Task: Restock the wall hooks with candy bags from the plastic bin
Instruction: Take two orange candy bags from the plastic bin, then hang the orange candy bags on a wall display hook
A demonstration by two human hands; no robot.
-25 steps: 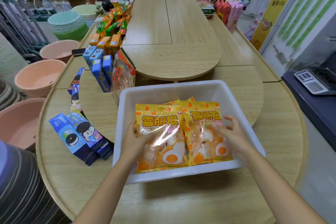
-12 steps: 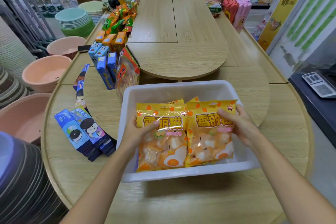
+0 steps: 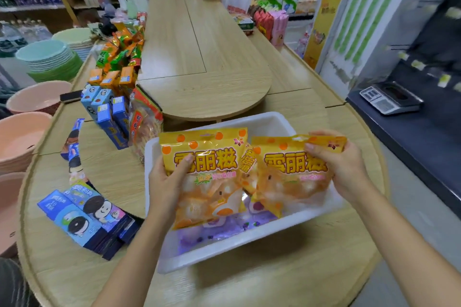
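A white plastic bin (image 3: 224, 247) sits on the wooden table in front of me. My left hand (image 3: 167, 179) grips a yellow-orange candy bag (image 3: 207, 162) by its left side, lifted above the bin. My right hand (image 3: 336, 164) pinches the top right corner of a second, matching candy bag (image 3: 287, 169), also raised over the bin. More bags lie behind these two. Purple candy bags (image 3: 214, 232) rest on the bin's floor. No wall hooks are visible.
Blue cookie boxes (image 3: 82, 219) lie left of the bin, and blue and orange snack boxes (image 3: 109, 104) stand further back. Stacked pink basins (image 3: 22, 137) crowd the left edge. A scale (image 3: 389, 99) sits on a dark counter at the right.
Both hands have lifted the yellow bags up out of the bin, uncovering purple bags beneath. The view has swung slightly, tilting the bin in frame.
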